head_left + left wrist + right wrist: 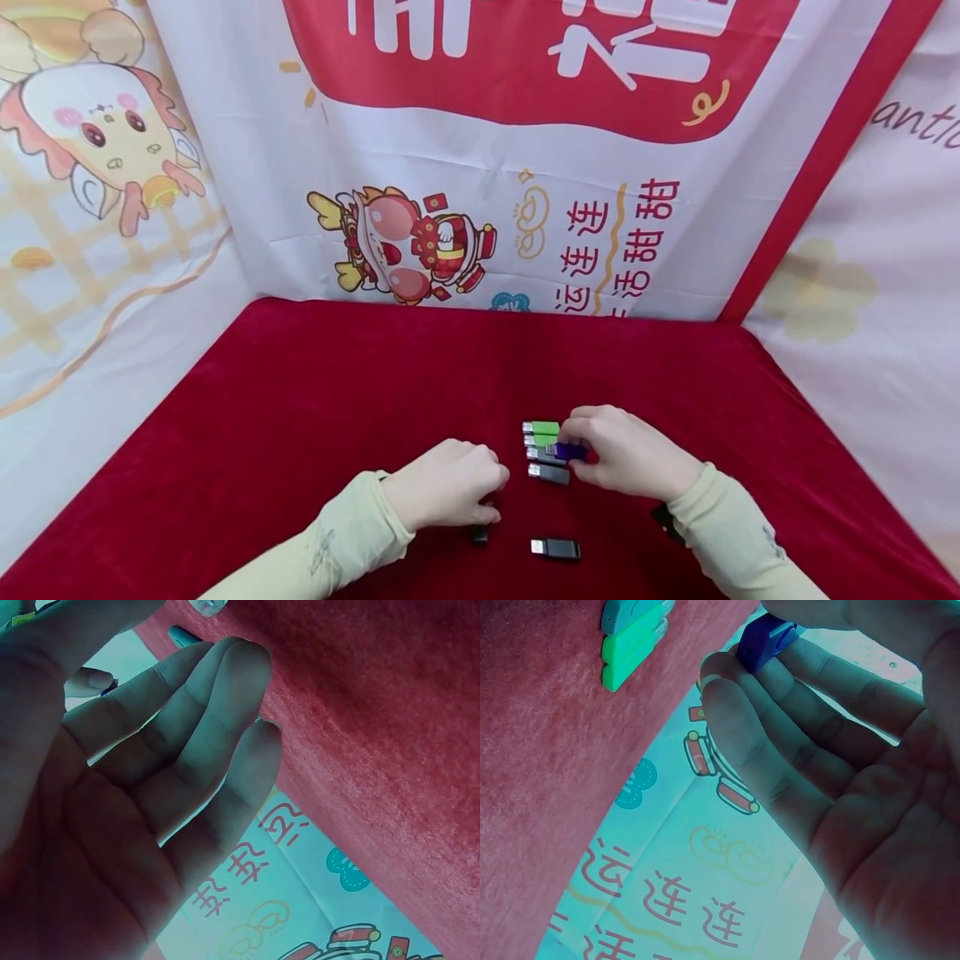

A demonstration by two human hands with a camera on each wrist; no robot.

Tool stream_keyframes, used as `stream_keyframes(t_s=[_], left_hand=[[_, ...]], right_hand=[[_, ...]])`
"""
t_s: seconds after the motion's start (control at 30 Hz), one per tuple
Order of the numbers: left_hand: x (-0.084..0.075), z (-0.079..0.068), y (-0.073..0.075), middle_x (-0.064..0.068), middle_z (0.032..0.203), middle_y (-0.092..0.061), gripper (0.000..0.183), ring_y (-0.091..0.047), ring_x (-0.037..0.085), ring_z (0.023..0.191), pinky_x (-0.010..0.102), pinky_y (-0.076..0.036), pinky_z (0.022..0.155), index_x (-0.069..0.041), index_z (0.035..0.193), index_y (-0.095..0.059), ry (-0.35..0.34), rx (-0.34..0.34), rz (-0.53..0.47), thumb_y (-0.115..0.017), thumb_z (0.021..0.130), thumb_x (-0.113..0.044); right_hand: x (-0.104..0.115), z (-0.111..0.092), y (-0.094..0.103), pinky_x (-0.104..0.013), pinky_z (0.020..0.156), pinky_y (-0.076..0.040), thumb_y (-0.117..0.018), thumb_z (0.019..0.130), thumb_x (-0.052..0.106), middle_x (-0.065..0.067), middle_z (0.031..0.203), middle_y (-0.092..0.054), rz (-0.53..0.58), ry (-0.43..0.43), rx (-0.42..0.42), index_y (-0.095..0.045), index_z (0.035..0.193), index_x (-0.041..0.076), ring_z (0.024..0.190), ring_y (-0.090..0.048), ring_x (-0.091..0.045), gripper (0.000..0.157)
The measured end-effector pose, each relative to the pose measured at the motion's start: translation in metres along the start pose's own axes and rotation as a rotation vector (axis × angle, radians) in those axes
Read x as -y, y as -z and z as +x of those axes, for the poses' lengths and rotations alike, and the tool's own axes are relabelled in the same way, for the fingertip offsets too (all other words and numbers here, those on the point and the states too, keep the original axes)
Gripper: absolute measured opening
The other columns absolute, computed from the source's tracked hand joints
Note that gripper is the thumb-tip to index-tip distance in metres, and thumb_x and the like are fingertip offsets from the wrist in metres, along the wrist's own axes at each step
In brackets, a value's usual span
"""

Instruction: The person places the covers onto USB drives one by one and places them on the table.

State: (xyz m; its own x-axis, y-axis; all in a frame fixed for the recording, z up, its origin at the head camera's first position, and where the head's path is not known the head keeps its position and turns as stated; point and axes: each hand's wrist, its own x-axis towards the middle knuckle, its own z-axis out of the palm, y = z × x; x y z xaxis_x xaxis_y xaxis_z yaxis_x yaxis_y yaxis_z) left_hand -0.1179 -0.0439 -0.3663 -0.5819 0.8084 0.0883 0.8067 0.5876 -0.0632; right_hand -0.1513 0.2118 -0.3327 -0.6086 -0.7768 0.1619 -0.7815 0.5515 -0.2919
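ok, head view: right hand (626, 448) pinches a purple usb stick (573, 452) at the row on the red table (300, 400): two green sticks (546, 428), then two grey sticks (551, 474). purple overlaps the upper grey one; touching or just above, can't tell. likely risk: fingers this close in could knock the row askew. left hand (446, 483) is bent by a dark piece (480, 534), partly covered, so it could get nudged blind. black usb stick (561, 548) lies apart, nearer the person. writing: backdrop (262, 208) reads "运连连" and "活甜甜", big white characters cut off on top; right wall (911, 121) "antic", cut off.

left wrist view: fingers (247, 682) loosely bent, about half open, no thing seen in them; thumb tip out of frame. red characters upside down.

right wrist view: purple stick held near the fingertips, small grip, so it might twist or slip. green ones off left. "运连连" readable; no brand legible on any stick.
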Motion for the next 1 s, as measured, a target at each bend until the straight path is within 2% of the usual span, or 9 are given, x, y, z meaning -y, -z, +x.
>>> stream_keyframes(t_s=[0.4, 0.87, 1.0], left_hand=[[0.0006, -0.0007, 0.0051, -0.011, 0.065, -0.051, 0.024, -0.048, 0.006, 0.055, 0.024, -0.042, 0.049, -0.023, 0.069, -0.061, 0.011, 0.034, -0.017, -0.083, 0.076, -0.029], [-0.0001, 0.0006, 0.0008, -0.013, 0.066, -0.049, 0.026, -0.048, 0.004, 0.057, 0.021, -0.043, 0.052, -0.025, 0.066, -0.059, 0.007, 0.06, -0.061, -0.083, 0.077, -0.022], [-0.0011, 0.0006, 0.0027, -0.013, 0.068, -0.052, 0.02, -0.05, 0.004, 0.059, 0.021, -0.044, 0.053, -0.024, 0.071, -0.064, 0.012, 0.07, -0.069, -0.082, 0.078, -0.02]], right_hand=[[0.0004, 0.0001, 0.0008, -0.02, 0.058, -0.047, -0.08, 0.077, 0.006, 0.009, 0.085, -0.059, 0.006, -0.007, 0.001, -0.072, 0.091, 0.012, 0.065, -0.054, -0.008, 0.018], [0.0041, 0.0002, 0.0011, -0.021, 0.059, -0.047, -0.08, 0.077, 0.007, 0.009, 0.085, -0.059, 0.01, -0.027, 0.006, -0.072, 0.092, 0.012, 0.066, -0.052, -0.007, 0.019], [0.003, 0.0009, -0.0002, -0.02, 0.059, -0.047, -0.08, 0.077, 0.008, 0.01, 0.084, -0.058, 0.006, -0.031, 0.004, -0.072, 0.092, 0.013, 0.066, -0.053, -0.008, 0.018]])
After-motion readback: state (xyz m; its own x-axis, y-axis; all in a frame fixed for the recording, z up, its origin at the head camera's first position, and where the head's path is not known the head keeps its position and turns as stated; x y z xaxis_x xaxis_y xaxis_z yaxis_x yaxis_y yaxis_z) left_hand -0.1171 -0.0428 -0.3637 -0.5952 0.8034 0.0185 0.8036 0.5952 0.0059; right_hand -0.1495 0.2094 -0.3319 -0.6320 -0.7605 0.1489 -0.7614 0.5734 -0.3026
